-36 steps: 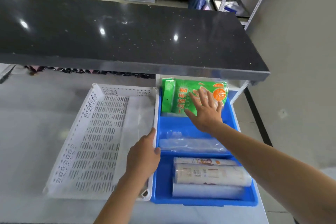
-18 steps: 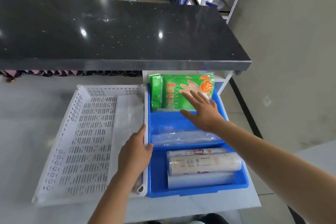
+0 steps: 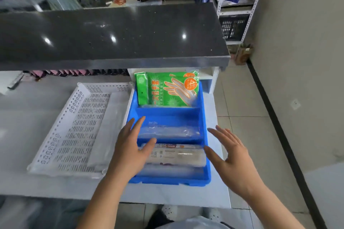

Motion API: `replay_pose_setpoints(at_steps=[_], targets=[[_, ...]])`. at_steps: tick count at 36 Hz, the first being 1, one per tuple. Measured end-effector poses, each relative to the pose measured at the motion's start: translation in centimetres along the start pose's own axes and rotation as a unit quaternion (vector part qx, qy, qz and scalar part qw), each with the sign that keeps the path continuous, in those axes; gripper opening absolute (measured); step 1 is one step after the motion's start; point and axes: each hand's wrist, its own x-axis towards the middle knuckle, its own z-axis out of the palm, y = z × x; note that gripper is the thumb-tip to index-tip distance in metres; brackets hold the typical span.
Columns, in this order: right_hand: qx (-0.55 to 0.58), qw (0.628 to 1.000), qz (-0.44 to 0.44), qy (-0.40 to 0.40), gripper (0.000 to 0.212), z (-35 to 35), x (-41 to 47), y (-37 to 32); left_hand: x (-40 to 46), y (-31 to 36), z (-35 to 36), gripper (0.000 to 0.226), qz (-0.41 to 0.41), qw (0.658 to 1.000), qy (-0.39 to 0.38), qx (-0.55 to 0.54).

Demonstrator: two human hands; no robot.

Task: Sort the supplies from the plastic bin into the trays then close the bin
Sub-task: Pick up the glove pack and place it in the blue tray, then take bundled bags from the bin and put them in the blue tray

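Sorting looks done: both hands spread wide, empty, left hand (image 3: 130,151) and right hand (image 3: 231,158) flanking blue tray (image 3: 167,112) at counter's right edge; next, close bin, unseen.

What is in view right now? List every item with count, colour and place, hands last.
blue tray: one, blue, three compartments, on the white worktop, right of the white tray.
white tray: one, white, perforated, left of and against the blue tray.
glove packets: two at least, green, upright in the far compartment.
clear plastic pack: one, transparent, middle compartment.
wrapped rolls: about three, white and clear, near compartment.
clear flat pack: one, translucent, along the white tray's right side.
white worktop: one, white, under both trays.
black counter: one, black, raised behind the trays.
metal shelving: one, white, far right.
left hand: open, over the blue tray's left edge.
right hand: open, just right of the blue tray.
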Motion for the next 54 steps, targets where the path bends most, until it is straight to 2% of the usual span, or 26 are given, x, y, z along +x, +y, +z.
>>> replay_pose_setpoints(at_steps=[4, 7, 11, 18, 26, 31, 35, 40, 43, 46, 50, 54], targets=[[0.044, 0.998, -0.024, -0.025, 0.047, -0.9, -1.5, 1.8, -4.4, 2.9, 3.5, 0.068, 0.007, 0.998, 0.061, 0.005], [0.064, 0.996, -0.048, -0.047, 0.047, -1.4, -1.4, 2.3, -8.0, 3.7, 5.4, 0.076, -0.039, 0.994, 0.102, -0.02], [0.087, 0.986, -0.091, -0.107, 0.046, -0.6, -1.7, 1.3, -13.7, 2.8, 6.2, 0.081, -0.115, 0.987, 0.112, -0.013], [0.011, 0.941, -0.209, -0.266, 0.048, 2.2, -5.1, -2.0, -23.0, 1.2, 4.8, 0.08, -0.253, 0.957, 0.143, -0.006], [-0.062, 0.882, -0.283, -0.372, 0.053, 7.0, -11.9, -6.8, -30.1, -3.8, 2.2, 0.091, -0.341, 0.931, 0.126, 0.026], [-0.095, 0.86, -0.267, -0.424, 0.05, 10.5, -15.8, -9.6, -34.9, -8.1, -1.0, 0.096, -0.35, 0.928, 0.128, 0.023], [-0.109, 0.851, -0.271, -0.436, 0.048, 14.1, -19.0, -11.9, -39.9, -11.3, -2.6, 0.091, -0.353, 0.923, 0.155, -0.023], [-0.109, 0.854, -0.245, -0.446, 0.048, 19.3, -23.0, -14.1, -46.0, -16.1, -3.5, 0.087, -0.391, 0.912, 0.109, -0.064], [-0.123, 0.827, -0.252, -0.487, 0.048, 21.2, -24.6, -15.4, -49.0, -18.4, -4.9, 0.085, -0.429, 0.889, 0.109, -0.116], [-0.136, 0.805, -0.261, -0.515, 0.048, 22.4, -24.8, -17.0, -51.0, -20.6, -6.1, 0.082, -0.44, 0.87, 0.135, -0.179], [-0.135, 0.818, -0.245, -0.502, 0.049, 25.8, -23.2, -19.3, -51.0, -24.2, -7.7, 0.08, -0.445, 0.861, 0.144, -0.198], [-0.176, 0.801, -0.237, -0.52, 0.051, 32.0, -21.4, -21.7, -50.9, -28.4, -10.1, 0.082, -0.435, 0.851, 0.159, -0.249]])
